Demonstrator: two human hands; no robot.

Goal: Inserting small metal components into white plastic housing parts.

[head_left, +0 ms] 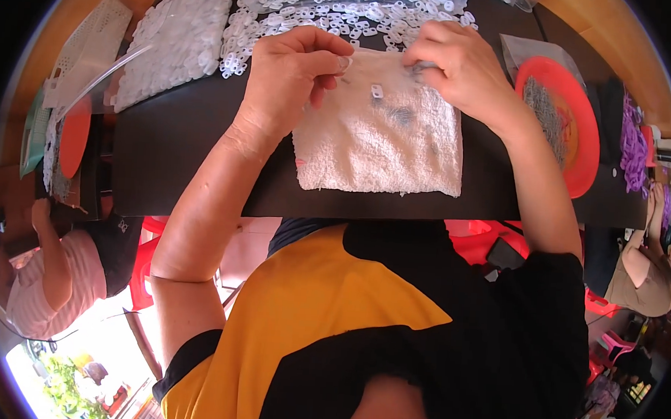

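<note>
A white towel (384,147) lies on the black table (180,137) in front of me. My left hand (293,71) hovers over the towel's upper left corner, thumb and forefinger pinched on a small white plastic piece. My right hand (460,68) rests on the towel's upper right corner, fingertips closed on a small grey metal piece. One small white piece (376,92) lies loose on the towel between my hands. Faint grey smudges mark the cloth.
A heap of white plastic pieces (338,16) spreads across the far side of the table, with more in a clear bag (173,42) at the left. An orange dish (564,119) of grey metal parts sits at the right. Other people sit at both sides, near red stools.
</note>
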